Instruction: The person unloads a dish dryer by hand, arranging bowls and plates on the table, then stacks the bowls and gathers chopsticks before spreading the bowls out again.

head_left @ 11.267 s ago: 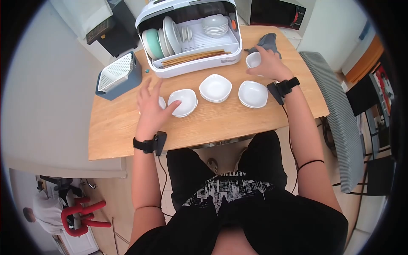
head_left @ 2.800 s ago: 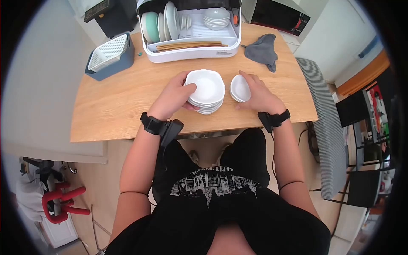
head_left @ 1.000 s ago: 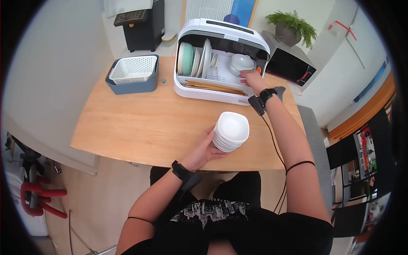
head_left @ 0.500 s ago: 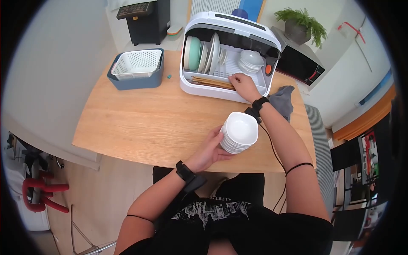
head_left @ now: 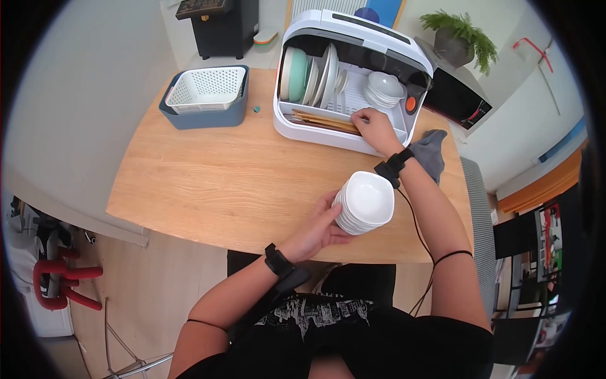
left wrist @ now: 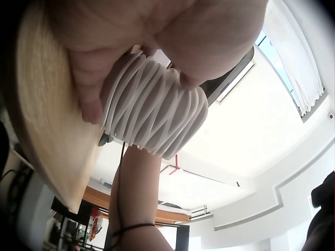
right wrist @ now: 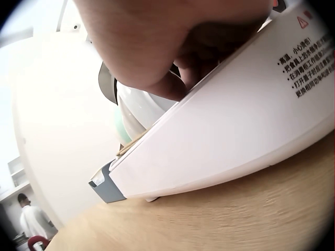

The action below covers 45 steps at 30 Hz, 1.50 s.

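Observation:
My left hand (head_left: pixel 312 230) grips a stack of white squarish bowls (head_left: pixel 369 199) from its left side, above the table's front part. The left wrist view shows the stack's layered rims (left wrist: pixel 157 107) between thumb and fingers. My right hand (head_left: pixel 377 131) reaches over the front wall of the white dish cabinet (head_left: pixel 322 134), at the right end of the chopsticks (head_left: pixel 325 121). Its fingers are curled; in the right wrist view the fingertips are hidden behind the cabinet wall (right wrist: pixel 209 136), so whether they pinch anything is unclear. White bowls (head_left: pixel 384 90) stand stacked inside, behind this hand.
Plates and a green dish (head_left: pixel 298 74) stand upright in the cabinet's left part, under its raised lid (head_left: pixel 372 35). A blue basket (head_left: pixel 208 120) with a white one inside stands at the table's back left. A grey cloth (head_left: pixel 430 151) lies right of the cabinet.
The separate bowls have been gathered into one stack in my left hand, which has shifted slightly right. My right hand has moved from beside the cabinet's bowls down to the chopsticks.

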Motion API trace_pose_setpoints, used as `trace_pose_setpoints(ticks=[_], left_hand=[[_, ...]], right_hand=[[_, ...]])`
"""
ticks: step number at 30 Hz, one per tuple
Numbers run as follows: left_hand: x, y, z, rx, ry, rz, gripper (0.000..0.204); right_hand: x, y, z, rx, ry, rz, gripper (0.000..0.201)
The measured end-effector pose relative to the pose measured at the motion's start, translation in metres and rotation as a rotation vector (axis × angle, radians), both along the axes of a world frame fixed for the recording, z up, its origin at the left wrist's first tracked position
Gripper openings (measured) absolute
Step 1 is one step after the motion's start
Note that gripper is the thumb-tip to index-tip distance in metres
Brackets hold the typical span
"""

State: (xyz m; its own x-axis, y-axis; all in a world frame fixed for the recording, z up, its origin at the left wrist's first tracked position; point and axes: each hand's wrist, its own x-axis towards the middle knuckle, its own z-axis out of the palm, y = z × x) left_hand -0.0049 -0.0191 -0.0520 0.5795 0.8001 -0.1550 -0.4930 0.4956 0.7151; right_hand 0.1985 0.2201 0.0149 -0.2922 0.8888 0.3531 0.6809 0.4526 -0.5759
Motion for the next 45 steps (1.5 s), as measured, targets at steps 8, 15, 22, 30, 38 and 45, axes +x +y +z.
trace_pose_setpoints(ticks=[8,15,22,30,38,45], left_hand=[[-0.001,-0.002,0.004,-0.002,-0.005,-0.002,0.065],[-0.003,-0.003,0.008,0.000,-0.022,-0.004,0.066],[-0.004,-0.004,0.010,0.012,-0.015,0.000,0.067],[-0.002,-0.002,0.005,0.019,-0.007,-0.005,0.066],[-0.002,-0.003,0.004,0.019,-0.032,0.012,0.068],[-0.001,-0.002,0.002,0.035,-0.030,0.007,0.068]], right_hand=[[0.023,0.018,0.010,-0.111,0.136,-0.087,0.035],[0.053,0.060,0.036,-0.741,0.945,-0.381,0.066],[0.017,0.056,0.039,-0.905,1.554,-0.314,0.058],[0.004,0.084,0.015,-0.831,1.854,-0.258,0.053],[0.010,0.128,-0.022,-0.711,1.845,-0.236,0.034],[0.007,0.128,-0.014,-0.627,2.040,-0.341,0.026]])
